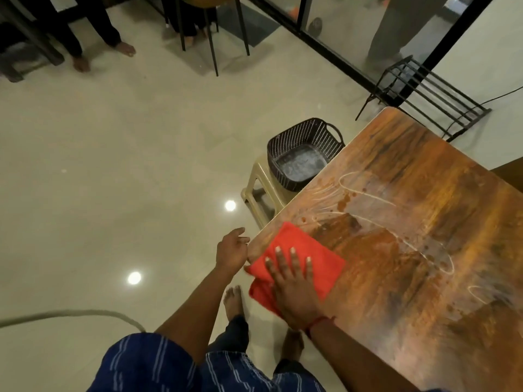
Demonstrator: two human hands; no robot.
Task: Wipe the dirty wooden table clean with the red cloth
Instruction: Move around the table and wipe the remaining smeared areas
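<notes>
The wooden table [418, 222] fills the right side of the view, its glossy top streaked with pale curling smears and brown spatter near the left edge; it looks hard and slick, so a cloth should glide over it rather than drag. Beyond that edge a dark perforated basket [304, 154] sits on a beige plastic stool [260, 190], just beside the table and below its level.

The red cloth [300, 264] lies folded at the table's near left corner, with part of it drooping over the edge. It appears light, soft and limp, likely to bunch or slide off if pushed from one side only. The better hold is a flat palm over its middle, pressing it to the wood, not a pinch at a corner.

The right hand [294, 287] does just that: palm down, fingers [291, 261] spread and straight across the cloth, gripping nothing, the forearm reaching in low from the lower right with a red thread at the wrist. The left hand [232, 250] hovers just off the table's corner, beside the cloth's edge, fingers loosely apart and holding nothing, perhaps ready to catch crumbs or steady the overhanging fold. Most of the stained surface seems yet to be wiped.
</notes>
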